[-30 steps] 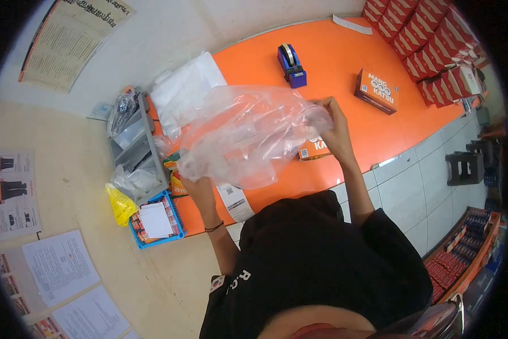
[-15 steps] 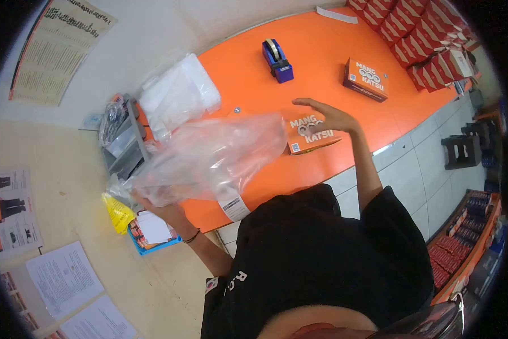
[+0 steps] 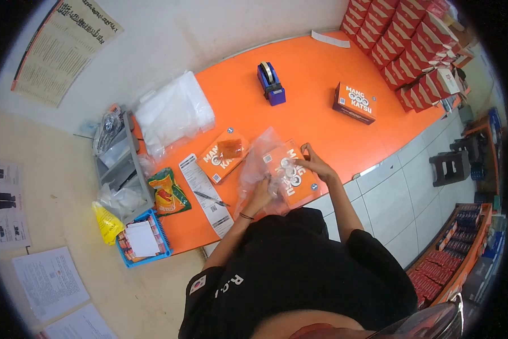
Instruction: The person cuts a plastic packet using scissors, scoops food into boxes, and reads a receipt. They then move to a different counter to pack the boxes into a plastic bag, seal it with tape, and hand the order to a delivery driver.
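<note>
An orange box (image 3: 301, 189) with white lettering sits in front of me on the table, with a clear plastic bag (image 3: 254, 164) spread around its left side. My left hand (image 3: 260, 196) is closed on the bag at the box's near left edge. Over the box's top, my right hand (image 3: 317, 165) has its fingertips closed on what looks like a translucent part of the same bag. Left of the bag lies a second orange box (image 3: 212, 168), a brown sauce packet (image 3: 229, 149) on its top. A printed receipt (image 3: 200, 183) with a pen (image 3: 211, 198) across it lies farther left.
A green snack packet (image 3: 169, 195) lies beside a grey organizer (image 3: 146, 192) and a blue basket (image 3: 164, 234). Behind them are folded white plastic bags (image 3: 177, 116). A tape dispenser (image 3: 272, 85), another orange box (image 3: 350, 115) and stacked red boxes (image 3: 395, 56) stand farther back.
The bag has swung right and down from the table's left side to the near box, uncovering the second box, snack packet and receipt. Both hands have come together over the near box, which has turned.
</note>
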A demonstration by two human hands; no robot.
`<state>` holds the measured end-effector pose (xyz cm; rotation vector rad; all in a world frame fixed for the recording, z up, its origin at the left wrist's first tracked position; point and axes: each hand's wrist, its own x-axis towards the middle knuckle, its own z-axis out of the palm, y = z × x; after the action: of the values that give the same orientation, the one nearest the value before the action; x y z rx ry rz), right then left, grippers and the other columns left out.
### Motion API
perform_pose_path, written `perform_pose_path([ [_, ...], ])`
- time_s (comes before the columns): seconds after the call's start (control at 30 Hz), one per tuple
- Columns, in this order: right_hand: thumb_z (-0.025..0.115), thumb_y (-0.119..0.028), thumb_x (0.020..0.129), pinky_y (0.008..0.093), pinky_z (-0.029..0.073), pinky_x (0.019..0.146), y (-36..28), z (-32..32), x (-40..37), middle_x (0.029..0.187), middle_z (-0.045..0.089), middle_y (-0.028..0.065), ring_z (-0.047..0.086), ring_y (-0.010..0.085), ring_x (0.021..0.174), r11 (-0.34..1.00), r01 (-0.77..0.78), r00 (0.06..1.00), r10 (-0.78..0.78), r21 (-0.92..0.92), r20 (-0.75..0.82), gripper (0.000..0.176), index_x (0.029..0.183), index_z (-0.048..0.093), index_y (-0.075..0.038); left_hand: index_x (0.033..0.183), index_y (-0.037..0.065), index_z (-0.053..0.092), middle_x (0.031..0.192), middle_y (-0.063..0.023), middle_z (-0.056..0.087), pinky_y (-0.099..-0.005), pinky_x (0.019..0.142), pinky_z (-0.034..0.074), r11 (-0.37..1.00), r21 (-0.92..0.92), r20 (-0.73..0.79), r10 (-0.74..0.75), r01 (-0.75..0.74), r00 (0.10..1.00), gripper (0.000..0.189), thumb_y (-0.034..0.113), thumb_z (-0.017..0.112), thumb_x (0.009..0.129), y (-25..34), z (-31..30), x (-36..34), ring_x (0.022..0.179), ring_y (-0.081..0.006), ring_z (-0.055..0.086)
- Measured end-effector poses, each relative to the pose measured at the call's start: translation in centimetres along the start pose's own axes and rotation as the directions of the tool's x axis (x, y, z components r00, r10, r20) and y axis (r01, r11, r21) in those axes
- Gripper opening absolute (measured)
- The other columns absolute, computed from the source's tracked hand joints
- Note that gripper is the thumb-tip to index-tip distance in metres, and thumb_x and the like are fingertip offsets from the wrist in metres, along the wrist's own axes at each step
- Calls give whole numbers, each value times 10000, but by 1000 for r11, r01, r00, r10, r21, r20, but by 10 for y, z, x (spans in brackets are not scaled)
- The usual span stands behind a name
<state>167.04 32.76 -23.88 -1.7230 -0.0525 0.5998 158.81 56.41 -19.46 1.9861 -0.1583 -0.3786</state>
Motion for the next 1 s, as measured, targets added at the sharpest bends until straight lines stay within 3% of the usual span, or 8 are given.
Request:
perform_pose_path([
  [0.07,696,-133,795,350,508,814,-36,-1,-15,1050,586,124,608,218,970,888,-129,991,124,442,39,587,1292,385,-120,1172,-111,476,816,-257,610,-457,676,477,956,286,-54,82,-63,995,401,184,458,901,-8,-32,13,743,-369,623],
  [0.13,715,-160,780,340,524,777,-35,-2,-13,1076,579,136,614,199,932,882,42,999,-38,469,-18,728,1376,298,-125,1332,-74,349,1007,-280,587,-472,802,467,960,226,-394,244,-164,886,542,81,569,862,44,-95,27,921,-414,597],
  [0.2,674,-114,791,363,565,759,-88,3,-39,1095,600,144,654,223,900,705,-123,986,10,698,165,754,1422,262,-120,1321,53,305,853,-216,642,-381,614,460,996,74,-637,79,-42,766,470,48,497,891,136,-147,13,641,-268,596],
  [0.3,640,-162,814,414,574,793,-115,26,-51,1107,619,168,660,251,946,578,-269,948,15,771,319,638,1379,357,-75,1268,63,393,881,-200,645,-402,636,468,845,528,-664,470,-80,582,387,96,514,902,141,-208,31,691,-311,615],
  [0.67,637,-179,817,410,573,793,-186,196,-6,1099,625,166,662,249,939,227,-447,766,-403,865,501,607,1358,384,-66,1081,86,577,749,-139,666,-465,665,521,351,892,-412,364,286,835,264,112,518,825,180,-238,57,725,-381,657],
  [0.73,636,-182,818,409,573,793,-189,189,5,1097,626,166,663,249,938,212,-427,776,-413,879,477,602,1354,389,-64,1190,81,571,917,-194,677,-427,753,519,565,818,-38,245,-111,969,352,230,551,871,189,-259,33,780,-382,658],
  [0.8,636,-186,818,408,573,794,-192,176,16,1096,628,165,663,248,936,206,-394,795,-414,896,444,597,1350,394,-63,1302,114,514,1082,-213,643,-386,838,493,772,618,202,27,-149,979,475,355,562,895,230,-255,-4,887,-384,643],
  [1.0,634,-195,820,406,573,794,-199,133,37,1091,631,164,664,247,933,200,-303,834,-418,932,361,582,1338,409,-58,1325,184,513,1216,-172,592,-375,887,480,928,373,24,-22,12,999,408,323,518,942,271,-228,-81,1009,-358,618],
])
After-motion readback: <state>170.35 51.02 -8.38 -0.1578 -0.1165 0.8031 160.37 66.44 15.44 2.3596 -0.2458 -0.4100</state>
